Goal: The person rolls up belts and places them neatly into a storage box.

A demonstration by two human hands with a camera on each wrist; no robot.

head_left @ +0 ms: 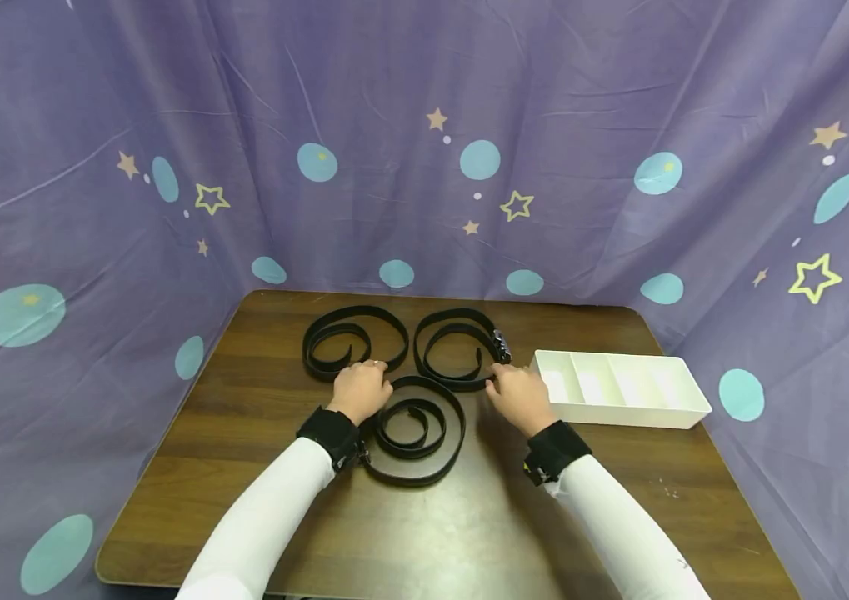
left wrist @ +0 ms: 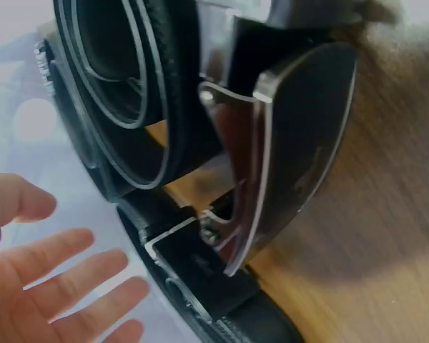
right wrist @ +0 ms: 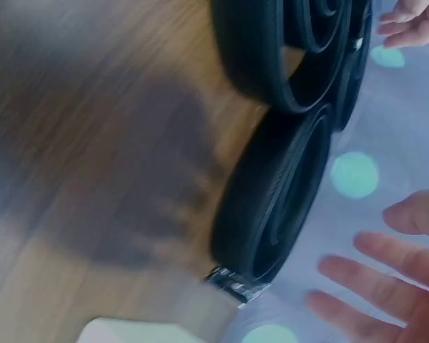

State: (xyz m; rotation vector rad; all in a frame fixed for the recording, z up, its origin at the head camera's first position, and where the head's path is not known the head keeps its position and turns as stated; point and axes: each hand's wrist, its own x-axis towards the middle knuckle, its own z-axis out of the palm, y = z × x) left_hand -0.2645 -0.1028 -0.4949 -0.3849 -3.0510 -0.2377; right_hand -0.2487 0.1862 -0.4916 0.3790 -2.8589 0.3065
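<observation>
Three coiled black belts stand on edge on the wooden table in the head view: a back left belt (head_left: 355,311), a back right belt (head_left: 456,314) with a silvery buckle (head_left: 501,346), and a front belt (head_left: 411,481). My left hand (head_left: 359,392) is over the table between the back left and front belts. Its fingers (left wrist: 93,286) are spread and hold nothing in the left wrist view, where a shiny plate buckle (left wrist: 307,136) looms close. Beside the back right belt is my right hand (head_left: 521,398), its fingers (right wrist: 386,279) apart and holding nothing.
A white tray (head_left: 630,414) with several compartments sits on the right of the table (head_left: 244,467), just beyond my right hand. Purple curtain (head_left: 409,100) with stars and blue dots hangs behind and along both sides.
</observation>
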